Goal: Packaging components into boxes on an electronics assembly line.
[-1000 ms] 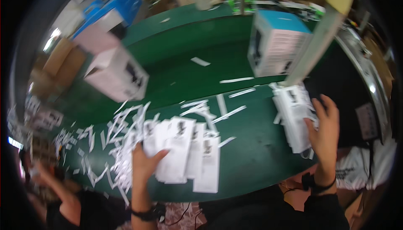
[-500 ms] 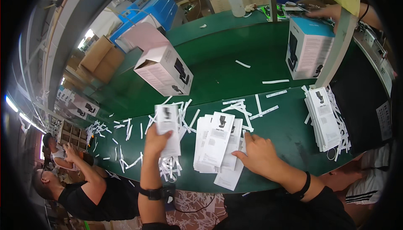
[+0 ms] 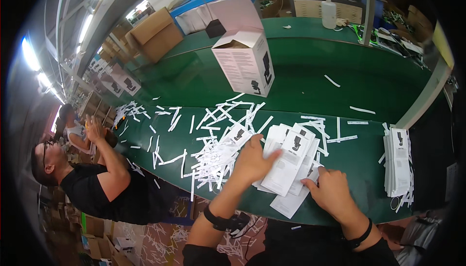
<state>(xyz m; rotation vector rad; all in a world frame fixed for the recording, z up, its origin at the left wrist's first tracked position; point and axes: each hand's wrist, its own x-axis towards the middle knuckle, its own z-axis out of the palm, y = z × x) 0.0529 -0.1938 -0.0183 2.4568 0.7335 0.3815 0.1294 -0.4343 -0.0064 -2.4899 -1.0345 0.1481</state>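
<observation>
Nearest me, right hand [image 3: 331, 191] presses flat, fingers spread, on fanned leaflets [image 3: 291, 161] on the green tabletop [image 3: 359, 159]; left hand [image 3: 255, 159] pinches their left edge. I judge them light, floppy, slippery: take by the edges. Beyond, paper strips [image 3: 213, 154], then an open white carton [image 3: 246, 62].

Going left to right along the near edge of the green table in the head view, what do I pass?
Co-worker in black shirt → heap of white paper strips → left hand → fanned leaflets → right hand → neat stack of leaflets.
</observation>
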